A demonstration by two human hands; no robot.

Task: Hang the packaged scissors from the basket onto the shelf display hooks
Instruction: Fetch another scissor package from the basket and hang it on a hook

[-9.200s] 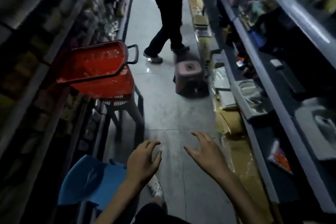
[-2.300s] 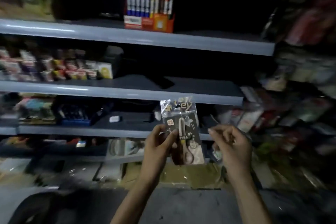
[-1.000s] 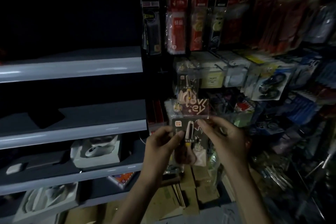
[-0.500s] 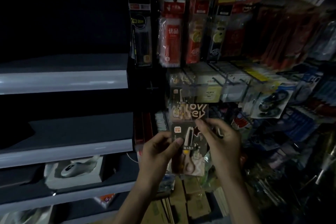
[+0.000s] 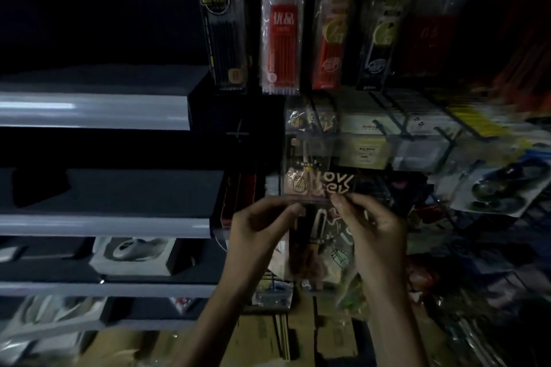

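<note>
While my left hand (image 5: 262,228) and right hand (image 5: 371,228) are pinching the scissors pack (image 5: 320,186), I am seemingly lining it up for hooking next.

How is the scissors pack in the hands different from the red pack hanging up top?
The scissors pack is pinched by the left hand and right hand; the red pack hangs above, untouched. The scissors pack is dark with pale drawings; the red pack is red, tall and narrow. Both are in shiny clear wrapping.
</note>
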